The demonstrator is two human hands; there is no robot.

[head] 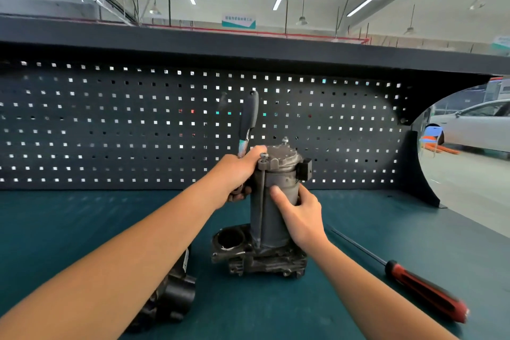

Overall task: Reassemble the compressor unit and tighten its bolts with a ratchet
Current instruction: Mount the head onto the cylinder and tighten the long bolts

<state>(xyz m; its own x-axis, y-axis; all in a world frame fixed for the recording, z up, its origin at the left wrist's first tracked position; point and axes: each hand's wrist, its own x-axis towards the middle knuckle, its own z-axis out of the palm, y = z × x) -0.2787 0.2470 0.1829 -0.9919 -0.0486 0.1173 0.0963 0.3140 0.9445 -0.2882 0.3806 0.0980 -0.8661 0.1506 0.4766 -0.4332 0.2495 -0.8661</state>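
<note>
The grey metal compressor unit (271,218) stands upright on the green bench, a cylinder on a wider cast base with an open round port at its left. A long bolt (262,196) runs down the cylinder's front left side, its head raised above the top cap. My left hand (240,174) grips the ratchet (248,121), whose dark handle points up, and rests against the unit's upper left. My right hand (298,212) clasps the cylinder's right side, thumb across the front.
A red-handled screwdriver (414,284) lies on the bench at right, its shaft pointing toward the unit. A dark motor part (176,295) sits under my left forearm. The black pegboard (138,124) rises behind the green bench top (82,218); a shelf overhangs above.
</note>
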